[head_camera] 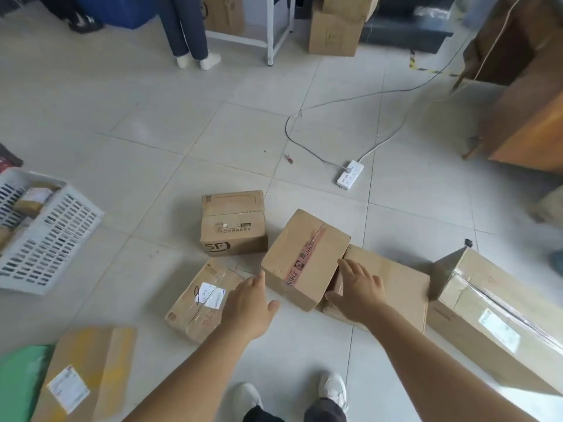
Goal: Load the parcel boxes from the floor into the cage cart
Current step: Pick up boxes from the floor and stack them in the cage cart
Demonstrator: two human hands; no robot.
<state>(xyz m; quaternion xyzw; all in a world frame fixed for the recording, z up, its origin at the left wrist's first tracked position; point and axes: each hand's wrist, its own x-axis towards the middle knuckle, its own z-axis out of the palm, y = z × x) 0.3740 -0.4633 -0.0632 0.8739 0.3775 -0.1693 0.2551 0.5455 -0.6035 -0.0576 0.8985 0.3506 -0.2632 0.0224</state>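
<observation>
With both hands open and holding nothing, the left hand (248, 303) and right hand (359, 289) should clamp opposite sides of the red-taped box (301, 254), then lift it level.

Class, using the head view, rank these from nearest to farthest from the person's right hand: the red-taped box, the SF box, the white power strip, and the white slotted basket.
1. Red-taped box: right beside the right hand, at its left.
2. SF box: behind and left.
3. White power strip: farther back on the floor.
4. White slotted basket: far left.
</observation>
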